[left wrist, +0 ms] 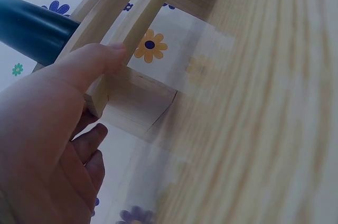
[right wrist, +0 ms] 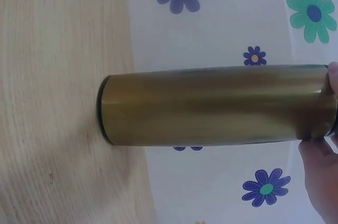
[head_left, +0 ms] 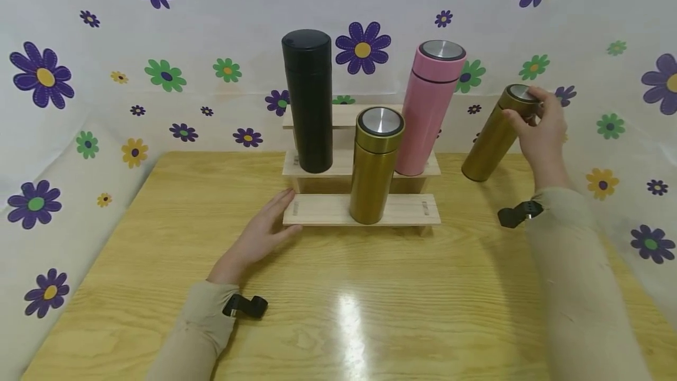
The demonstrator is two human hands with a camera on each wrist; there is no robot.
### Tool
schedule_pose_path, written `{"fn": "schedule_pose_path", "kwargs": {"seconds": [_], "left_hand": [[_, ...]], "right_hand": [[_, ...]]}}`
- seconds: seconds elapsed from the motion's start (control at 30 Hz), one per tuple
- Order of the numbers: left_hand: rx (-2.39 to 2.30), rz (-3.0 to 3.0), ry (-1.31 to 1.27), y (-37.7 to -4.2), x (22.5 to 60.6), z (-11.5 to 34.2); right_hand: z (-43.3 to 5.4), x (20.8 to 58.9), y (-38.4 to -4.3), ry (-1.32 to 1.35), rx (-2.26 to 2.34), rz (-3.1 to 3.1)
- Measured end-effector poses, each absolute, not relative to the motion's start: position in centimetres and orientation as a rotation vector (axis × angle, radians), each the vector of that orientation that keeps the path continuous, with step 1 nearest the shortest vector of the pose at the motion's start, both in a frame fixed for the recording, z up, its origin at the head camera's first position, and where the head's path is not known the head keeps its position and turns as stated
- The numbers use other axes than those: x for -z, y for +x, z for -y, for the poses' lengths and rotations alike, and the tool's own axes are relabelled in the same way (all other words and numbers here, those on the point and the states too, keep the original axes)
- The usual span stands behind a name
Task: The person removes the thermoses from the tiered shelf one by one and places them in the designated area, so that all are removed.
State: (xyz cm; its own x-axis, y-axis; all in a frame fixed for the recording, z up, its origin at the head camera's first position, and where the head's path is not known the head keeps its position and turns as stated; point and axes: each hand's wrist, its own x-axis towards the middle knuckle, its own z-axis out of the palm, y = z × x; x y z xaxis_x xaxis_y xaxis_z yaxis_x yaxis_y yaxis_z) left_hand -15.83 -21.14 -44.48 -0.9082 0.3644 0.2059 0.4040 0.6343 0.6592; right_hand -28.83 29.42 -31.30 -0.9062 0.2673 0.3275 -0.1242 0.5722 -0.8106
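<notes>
On the right, my right hand (head_left: pixel 547 134) grips a gold thermos (head_left: pixel 492 137) around its lid, thumb on the near side. Its base is over the back of the table; I cannot tell whether it touches. The right wrist view shows this gold thermos (right wrist: pixel 211 106) lengthwise, with only part of the hand (right wrist: pixel 322 176). My left hand (head_left: pixel 264 234) holds the left end of a tiered wooden rack (head_left: pixel 322 207), thumb at the front edge of its lowest plank (left wrist: pixel 140 23). Another gold thermos (head_left: pixel 375 175) stands upright on that lowest tier.
Higher on the rack, a black thermos (head_left: pixel 312 104) stands at the left and a pink thermos (head_left: pixel 431 104) at the right. A wooden table (head_left: pixel 423 298) lies under everything. Flower-patterned cloth (head_left: pixel 211 28) covers the back and sides.
</notes>
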Motion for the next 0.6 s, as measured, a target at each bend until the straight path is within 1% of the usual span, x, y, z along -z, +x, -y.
{"fn": "schedule_pose_path", "kwargs": {"seconds": [0.4,0.5,0.6], "left_hand": [[1.230,2.744,-0.601,-16.0,44.9,21.0],[1.250,2.740,-0.597,-16.0,44.8,21.1],[1.258,2.736,-0.598,-16.1,44.8,21.1]], "right_hand": [[-29.1,30.5,-28.0,-0.026,-0.992,2.491],[-27.8,29.5,-27.3,0.072,-0.970,2.362],[-25.7,27.8,-26.2,0.235,-1.009,2.180]]}}
